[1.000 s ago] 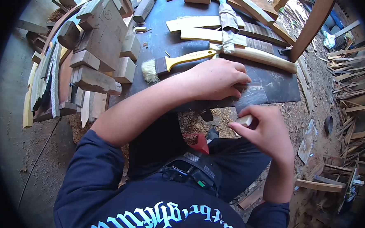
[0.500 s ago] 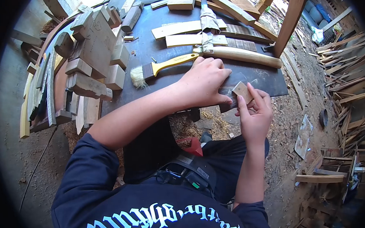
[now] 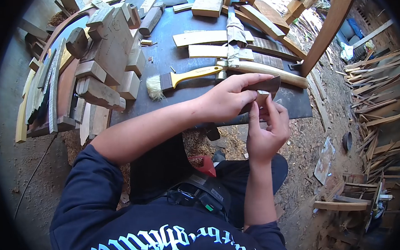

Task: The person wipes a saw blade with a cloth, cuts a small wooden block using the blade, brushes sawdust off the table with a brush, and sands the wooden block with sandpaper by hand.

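Observation:
My left hand is closed on a thin dark sheet, with its fingers along the sheet's upper side. Pinched between the fingertips of my right hand is a small pale wooden block, which sits against the sheet where both hands meet. Part of the block and sheet is hidden by the fingers. Just behind my left hand lie a yellow-handled brush and a rounded wooden handle on the dark tabletop.
Wooden blocks and a board stand at the left. Pale strips and a cloth-wrapped tool lie at the back. A wooden post rises at the right. Stacked offcuts and a red container are on the floor.
My left hand has lifted the sheet from the table edge. My right hand has moved left and brought the block against it. The view has also shifted.

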Demonstrator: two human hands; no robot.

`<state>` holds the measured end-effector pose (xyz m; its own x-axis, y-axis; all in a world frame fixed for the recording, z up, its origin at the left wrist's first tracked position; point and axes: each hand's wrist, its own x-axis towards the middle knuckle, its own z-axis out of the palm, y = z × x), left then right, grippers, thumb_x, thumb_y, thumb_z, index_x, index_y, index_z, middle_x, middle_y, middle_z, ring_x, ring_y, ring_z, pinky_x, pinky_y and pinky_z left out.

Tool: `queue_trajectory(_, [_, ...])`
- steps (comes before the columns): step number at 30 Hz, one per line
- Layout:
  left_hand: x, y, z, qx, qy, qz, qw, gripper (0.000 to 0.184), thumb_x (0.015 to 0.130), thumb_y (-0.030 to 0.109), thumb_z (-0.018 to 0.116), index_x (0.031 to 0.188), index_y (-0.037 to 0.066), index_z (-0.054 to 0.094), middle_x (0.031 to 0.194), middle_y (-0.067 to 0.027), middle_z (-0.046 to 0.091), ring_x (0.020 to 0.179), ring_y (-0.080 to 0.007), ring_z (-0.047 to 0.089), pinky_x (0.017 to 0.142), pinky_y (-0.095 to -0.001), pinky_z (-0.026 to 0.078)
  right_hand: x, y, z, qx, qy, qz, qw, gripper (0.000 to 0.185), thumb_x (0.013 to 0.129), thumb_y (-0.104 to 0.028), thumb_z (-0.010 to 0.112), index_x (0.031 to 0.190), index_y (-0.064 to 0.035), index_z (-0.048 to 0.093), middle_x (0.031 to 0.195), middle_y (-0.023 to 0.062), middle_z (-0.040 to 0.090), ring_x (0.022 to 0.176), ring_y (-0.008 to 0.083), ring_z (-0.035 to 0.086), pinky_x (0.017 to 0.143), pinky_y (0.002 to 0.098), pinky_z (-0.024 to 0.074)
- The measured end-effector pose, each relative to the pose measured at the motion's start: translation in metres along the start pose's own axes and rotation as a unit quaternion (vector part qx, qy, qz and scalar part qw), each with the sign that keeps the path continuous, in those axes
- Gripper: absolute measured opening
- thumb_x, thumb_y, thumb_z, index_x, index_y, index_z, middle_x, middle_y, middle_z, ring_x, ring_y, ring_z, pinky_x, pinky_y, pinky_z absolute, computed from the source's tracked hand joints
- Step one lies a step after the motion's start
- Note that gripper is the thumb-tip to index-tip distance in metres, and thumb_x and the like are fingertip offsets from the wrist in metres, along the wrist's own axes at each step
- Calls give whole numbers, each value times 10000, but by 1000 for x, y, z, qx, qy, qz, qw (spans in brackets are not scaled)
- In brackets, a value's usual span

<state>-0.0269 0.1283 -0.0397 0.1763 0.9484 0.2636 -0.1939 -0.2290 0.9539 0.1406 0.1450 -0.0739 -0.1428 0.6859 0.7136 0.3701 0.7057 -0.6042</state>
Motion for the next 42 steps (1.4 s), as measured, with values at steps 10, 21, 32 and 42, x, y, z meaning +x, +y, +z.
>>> queue_trajectory(10, [2, -10, -3, -39, 27, 25, 999, 630, 935, -50, 431, 1560, 25, 451, 1381, -85, 612, 1229, -153, 585, 1057, -307, 486, 16, 4, 0, -37, -40, 8, 998, 337, 866, -117, 850, 1161, 19, 761, 930, 81, 692, 719, 135, 655, 667, 268, 542])
queue_trajectory(21, [2, -2, 4, 370, 147, 293, 869, 626, 906, 4, 679, 1499, 41, 479, 1433, -203, 557, 1306, -349, 603, 1047, -427, 545, 46, 74, -8, -125, 66, 37, 989, 355, 893, -185, 811, 1191, -22, 710, 1103, 100, 634, 934, 190, 653, 745, 332, 571])
queue_trajectory(32, [-68, 143, -9, 396, 217, 569, 688, 519, 933, 74, 657, 1437, 34, 539, 1297, -179, 580, 1144, -314, 598, 960, -409, 519, 48, 72, -7, -158, 34, 47, 986, 360, 831, -175, 805, 1156, -47, 716, 1114, 113, 648, 902, 268, 672, 792, 383, 564])
queue_trajectory(42, [-116, 185, -11, 363, 230, 602, 674, 464, 971, 116, 579, 1427, 39, 537, 1156, -159, 601, 997, -288, 575, 873, -416, 494, 48, 65, -8, -130, 35, 64, 989, 194, 871, -122, 783, 1020, -54, 679, 979, 118, 683, 859, 298, 671, 774, 402, 546])
